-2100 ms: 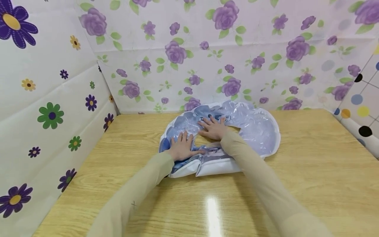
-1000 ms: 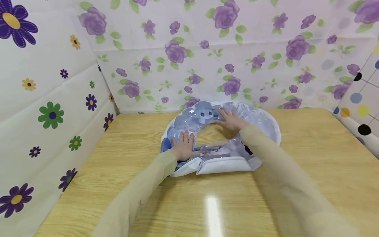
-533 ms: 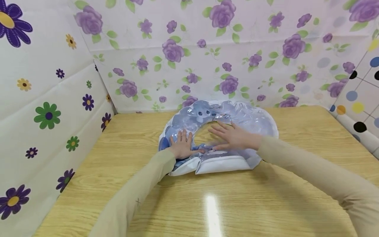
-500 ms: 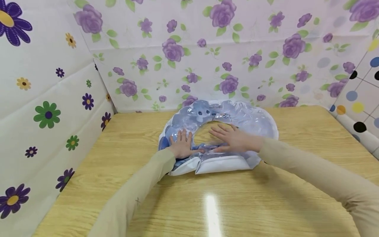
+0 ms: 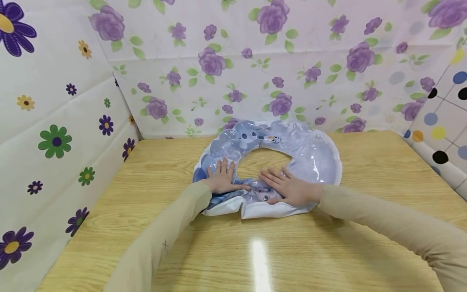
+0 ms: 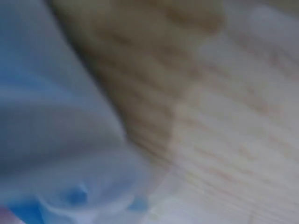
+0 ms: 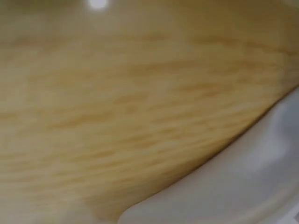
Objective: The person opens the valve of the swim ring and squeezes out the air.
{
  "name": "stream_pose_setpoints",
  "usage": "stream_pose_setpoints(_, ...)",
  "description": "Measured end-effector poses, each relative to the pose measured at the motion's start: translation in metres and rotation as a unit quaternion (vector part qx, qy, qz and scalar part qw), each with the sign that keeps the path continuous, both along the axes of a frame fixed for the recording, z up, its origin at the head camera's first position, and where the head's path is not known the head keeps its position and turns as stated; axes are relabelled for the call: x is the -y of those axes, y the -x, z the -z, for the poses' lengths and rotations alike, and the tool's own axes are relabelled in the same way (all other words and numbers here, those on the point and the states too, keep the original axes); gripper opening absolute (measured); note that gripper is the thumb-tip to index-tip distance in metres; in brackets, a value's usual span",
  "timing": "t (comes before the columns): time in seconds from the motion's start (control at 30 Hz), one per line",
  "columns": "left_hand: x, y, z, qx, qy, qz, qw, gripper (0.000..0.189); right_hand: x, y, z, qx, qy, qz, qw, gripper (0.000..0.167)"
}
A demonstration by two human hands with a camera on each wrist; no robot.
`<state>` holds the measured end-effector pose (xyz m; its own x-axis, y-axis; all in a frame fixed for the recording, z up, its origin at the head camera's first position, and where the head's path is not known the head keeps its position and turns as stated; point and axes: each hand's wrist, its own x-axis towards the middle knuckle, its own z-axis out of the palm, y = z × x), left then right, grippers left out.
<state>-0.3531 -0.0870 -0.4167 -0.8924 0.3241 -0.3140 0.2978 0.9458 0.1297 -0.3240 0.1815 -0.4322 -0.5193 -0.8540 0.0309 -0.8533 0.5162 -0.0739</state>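
Observation:
A partly inflated swim ring (image 5: 318,156) lies on the wooden table, pale blue and white with cartoon figures printed on clear plastic. Its near edge is creased and folded. With fingers spread, my left hand (image 5: 221,180) rests flat on the ring's near left part. My right hand (image 5: 290,188) lies on its near side, fingers straight and pointing left, over a printed face. Blurred in the left wrist view is the swim ring's side (image 6: 60,116); the right wrist view catches its white edge (image 7: 224,186). Neither wrist view shows the fingers clearly.
The wooden table (image 5: 146,202) extends around the ring and reflects a bright light in front. Flower-patterned sheets hang as a back wall (image 5: 175,52) and a left wall (image 5: 65,101). A dotted sheet (image 5: 445,134) borders the right side.
My right hand went from the ring's hole to its far rim, then came back and down onto the near side. The left hand stays nearly in place. The ring's right part is uncovered now.

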Motion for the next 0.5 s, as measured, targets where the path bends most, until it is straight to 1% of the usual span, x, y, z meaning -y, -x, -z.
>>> stream_pose_setpoints(0.1,0.006,0.003,-0.002,0.017,-0.024,0.009,0.9995,0.117,-0.005,-0.002,0.003,-0.011,-0.003,-0.015,0.9998,0.076)
stream_pose_setpoints(0.17,0.010,0.005,-0.002,0.021,-0.030,0.011,0.9993,0.118,-0.009,-0.004,0.005,-0.020,-0.003,-0.026,0.9995,0.076)
stream_pose_setpoints(0.27,0.015,0.006,-0.004,0.021,-0.036,0.014,0.9990,0.118,-0.015,-0.007,0.007,-0.037,0.000,-0.044,0.9983,0.076)
stream_pose_setpoints(0.5,0.017,0.006,-0.005,0.019,-0.055,0.021,0.9981,0.116,-0.030,-0.015,0.007,-0.043,0.015,-0.079,0.9959,0.073)
